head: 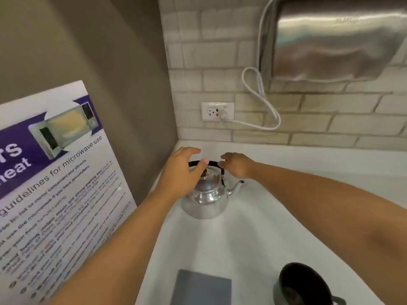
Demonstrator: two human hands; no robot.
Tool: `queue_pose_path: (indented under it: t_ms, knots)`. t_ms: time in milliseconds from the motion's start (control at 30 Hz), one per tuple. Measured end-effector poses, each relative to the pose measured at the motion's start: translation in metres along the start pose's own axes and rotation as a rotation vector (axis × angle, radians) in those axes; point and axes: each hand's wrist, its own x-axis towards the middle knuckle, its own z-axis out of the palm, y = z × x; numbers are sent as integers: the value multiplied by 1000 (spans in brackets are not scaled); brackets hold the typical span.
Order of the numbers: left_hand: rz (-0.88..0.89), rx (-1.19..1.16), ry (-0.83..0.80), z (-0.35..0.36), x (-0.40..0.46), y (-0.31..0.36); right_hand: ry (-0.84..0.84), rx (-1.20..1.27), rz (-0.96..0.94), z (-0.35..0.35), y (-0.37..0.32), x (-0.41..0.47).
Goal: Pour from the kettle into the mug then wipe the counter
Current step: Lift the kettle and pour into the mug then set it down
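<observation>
While both hands are at the kettle's black handle [203,163], neither has closed on it: the left hand [182,172] hangs over the lid side with its fingers [191,150] loosely spread and curved, the thumb tip lying at or just above the handle, and the right hand [236,165] hovers at the handle's other end with its fingers slack and slightly parted, gripping nothing that can be seen. Whether the left thumb truly touches the handle cannot be told.

By my judgement this is the very first step, the reach for the kettle, with the pour and the wipe both still to do. Next, one hand needs to wrap the handle firmly; the other may steady the lid knob [204,172] or pull away.

Beneath the hands, the polished steel kettle [204,199] stands upright on the white counter [253,234], near the back corner, its lid on and its spout [236,186] pointing right. What it holds is hidden.

Well apart from it, at the near right edge, sits the dark mug [301,285]; its inside is shadowed, so I cannot say whether it is empty. Just left of the mug lies a flat grey-blue cloth [201,287], untouched, likely meant for the wiping. Lifting will call for carrying the kettle toward the mug with the spout kept level.
</observation>
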Motion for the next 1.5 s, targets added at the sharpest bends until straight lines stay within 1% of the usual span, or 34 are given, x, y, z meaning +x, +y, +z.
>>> queue_pose_path:
  t_ms: [100, 133, 233, 267, 300, 367, 467, 533, 633, 733, 867, 1000, 1100, 1167, 1233, 1367, 1500]
  knots:
    - [-45, 4, -13, 14, 17, -23, -31, 4, 59, 15, -8, 23]
    - [-62, 7, -31, 18, 21, -28, -34, -9, 53, 17, -10, 27]
    - [-96, 7, -53, 35, 36, -45, 27, -17, -9, 21, -7, 43]
    - [-115, 10, -60, 38, 42, -48, 69, 54, -21, 20, -6, 45]
    - [-141, 9, -62, 42, 48, -51, 118, 183, -7, 19, -3, 46]
    - [-188, 7, -82, 49, 59, -55, 164, 346, -10, 14, -1, 42]
    - [-225, 9, -120, 54, 72, -55, 186, 463, -75, 9, 0, 30]
    - [-243, 41, -112, 55, 77, -55, 219, 472, -141, 9, 2, 20]
    - [-288, 64, -46, 55, 79, -54, 279, 454, -224, 14, 5, 4]
    - [-314, -5, 39, 57, 74, -49, 316, 478, -236, 17, 6, -7]
    - [-326, -80, 92, 55, 65, -43, 324, 437, -248, 15, 1, -16]
    - [-257, -145, 209, 43, 57, -29, 362, 463, -262, 6, -4, -33]
    - [-188, -146, 309, 26, 51, -8, 395, 502, -259, -8, -10, -52]
    - [-155, -131, 372, 12, 45, 9, 424, 537, -277, -19, -13, -71]
    - [-130, -163, 411, -2, 38, 25, 428, 545, -295, -30, -11, -98]
    - [-124, -219, 453, -25, 12, 51, 366, 508, -242, -32, 21, -168]
    - [-140, -198, 425, -31, -27, 72, 351, 481, -67, 0, 75, -234]
